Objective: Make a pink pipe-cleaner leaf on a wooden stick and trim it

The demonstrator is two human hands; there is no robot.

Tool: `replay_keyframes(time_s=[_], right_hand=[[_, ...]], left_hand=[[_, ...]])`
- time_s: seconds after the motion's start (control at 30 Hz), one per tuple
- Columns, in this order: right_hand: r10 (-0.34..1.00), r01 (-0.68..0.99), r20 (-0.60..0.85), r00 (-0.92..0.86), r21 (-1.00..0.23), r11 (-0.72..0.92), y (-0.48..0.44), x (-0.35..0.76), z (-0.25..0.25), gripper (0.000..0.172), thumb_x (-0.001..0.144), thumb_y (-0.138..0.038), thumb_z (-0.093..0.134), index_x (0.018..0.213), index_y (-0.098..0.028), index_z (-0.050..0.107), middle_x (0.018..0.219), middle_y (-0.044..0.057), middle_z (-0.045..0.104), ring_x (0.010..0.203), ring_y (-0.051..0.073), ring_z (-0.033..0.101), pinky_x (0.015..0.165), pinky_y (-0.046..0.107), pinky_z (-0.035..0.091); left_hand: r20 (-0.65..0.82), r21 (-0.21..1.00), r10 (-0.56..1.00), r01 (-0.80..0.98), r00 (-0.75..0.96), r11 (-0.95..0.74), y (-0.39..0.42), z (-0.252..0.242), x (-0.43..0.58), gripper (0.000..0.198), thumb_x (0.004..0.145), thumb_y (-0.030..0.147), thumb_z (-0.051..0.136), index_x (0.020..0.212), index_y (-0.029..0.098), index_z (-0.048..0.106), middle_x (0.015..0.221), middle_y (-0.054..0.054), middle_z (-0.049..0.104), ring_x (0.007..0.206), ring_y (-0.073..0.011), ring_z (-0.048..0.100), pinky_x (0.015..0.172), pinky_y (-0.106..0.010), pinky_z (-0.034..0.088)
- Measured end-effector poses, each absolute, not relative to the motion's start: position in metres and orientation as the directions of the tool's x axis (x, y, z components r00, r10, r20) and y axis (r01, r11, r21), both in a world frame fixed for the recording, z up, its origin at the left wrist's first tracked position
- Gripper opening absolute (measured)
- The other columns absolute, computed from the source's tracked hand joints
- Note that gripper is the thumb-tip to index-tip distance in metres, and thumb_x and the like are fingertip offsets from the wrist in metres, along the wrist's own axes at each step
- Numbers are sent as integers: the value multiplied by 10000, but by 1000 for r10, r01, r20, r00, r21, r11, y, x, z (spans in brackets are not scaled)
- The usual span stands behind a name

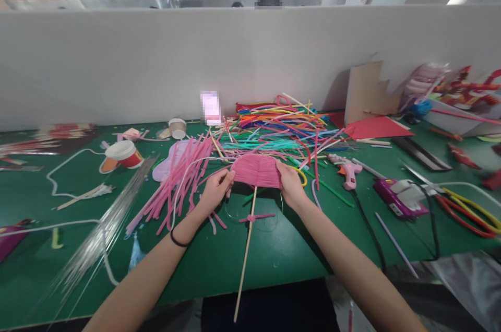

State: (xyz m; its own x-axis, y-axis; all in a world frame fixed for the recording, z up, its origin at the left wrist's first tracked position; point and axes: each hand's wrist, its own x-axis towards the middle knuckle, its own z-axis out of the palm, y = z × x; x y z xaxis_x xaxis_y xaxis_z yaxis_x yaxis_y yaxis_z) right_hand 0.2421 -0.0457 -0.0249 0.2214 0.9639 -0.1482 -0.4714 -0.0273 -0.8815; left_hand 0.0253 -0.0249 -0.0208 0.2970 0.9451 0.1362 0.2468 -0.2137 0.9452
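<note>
A pink panel (256, 170) of fuzzy stems laid side by side, with a rounded top and a centre seam, is held up over the green table. My left hand (215, 191) pinches its left edge. At the right edge, my right hand (291, 183) grips it between thumb and fingers. A thin wooden stick (245, 259) runs from under the panel down toward my lap. Partway along, a short pink stem (263, 216) is wound around the stick. Loose pink pipe cleaners (176, 180) lie beside my left hand, partly over a pale purple piece (160, 170).
Behind the panel lies a heap of multicoloured pipe cleaners (274, 136). To the right are a pink glue gun (349, 173), a purple power strip (399, 201) and scissors (465, 214). Thin wires (105, 222) and a paper cup (124, 154) lie left. A white partition (156, 60) stands behind.
</note>
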Motion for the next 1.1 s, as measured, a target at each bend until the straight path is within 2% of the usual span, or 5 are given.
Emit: replay_keyframes(time_s=[0.2,0.43,0.6,0.77,1.1], right_hand=[[963,-611,-191,190,-791,-36,-45,241,-19,122,699,-279,673,805,-219,668,749,-30,705,680,156,632,653,276,496],[978,-801,-209,-7,-584,-131,-45,255,-6,246,580,-147,537,792,-221,636,868,6,716,859,212,653,788,372,525],[989,-858,-141,-55,-500,-119,-57,253,-1,148,685,-313,605,828,-294,639,958,-27,710,1048,247,619,871,469,494],[996,-787,-81,-37,-611,-80,-69,241,-1,202,657,-476,664,763,-309,620,1129,-16,667,1151,252,561,922,461,467],[987,-757,-95,-132,-632,-162,-49,229,-26,145,625,-303,727,684,-278,597,818,-51,678,827,177,637,792,351,519]], left_hand=[[59,998,979,-40,196,-52,-22,-17,27,447,863,610,450,874,177,559,684,-13,627,473,-103,548,384,-199,314],[-91,946,950,-273,300,177,-22,-10,23,509,876,603,460,1065,152,599,814,-52,643,572,-111,601,419,-188,400],[-157,932,871,-222,465,286,-28,-10,28,501,894,577,452,1133,163,603,1017,-129,666,817,-196,676,548,-232,508],[-166,941,760,-130,628,313,-34,-3,27,496,861,486,583,1254,189,522,1217,-183,626,994,-258,668,736,-326,551],[-294,928,567,87,770,363,-54,-1,37,394,852,438,625,1126,156,605,1007,-175,724,884,-247,714,727,-326,555]])
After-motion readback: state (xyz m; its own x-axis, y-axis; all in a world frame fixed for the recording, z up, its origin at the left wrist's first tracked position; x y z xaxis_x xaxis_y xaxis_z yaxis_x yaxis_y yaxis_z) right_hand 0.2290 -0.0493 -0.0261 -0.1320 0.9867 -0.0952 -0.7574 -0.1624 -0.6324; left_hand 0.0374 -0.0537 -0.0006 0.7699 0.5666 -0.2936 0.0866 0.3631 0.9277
